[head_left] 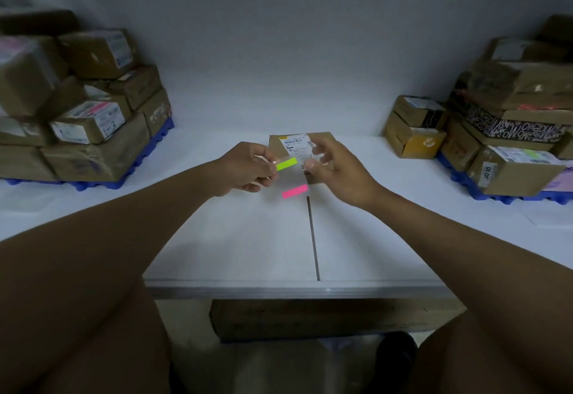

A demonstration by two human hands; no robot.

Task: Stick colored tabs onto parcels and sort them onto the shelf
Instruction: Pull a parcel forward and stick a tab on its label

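Forearms are seen nearest. Two parcel stacks (80, 108) flank the white table (235, 238); some carry tabs already, most do not. One parcel (322, 141) sits centre, untabbed. A clear sheet with two tabs, green tab (286, 164) and pink tab (295, 191), is pinched by left hand (248, 167); right hand (336, 167) pinches its other edge.
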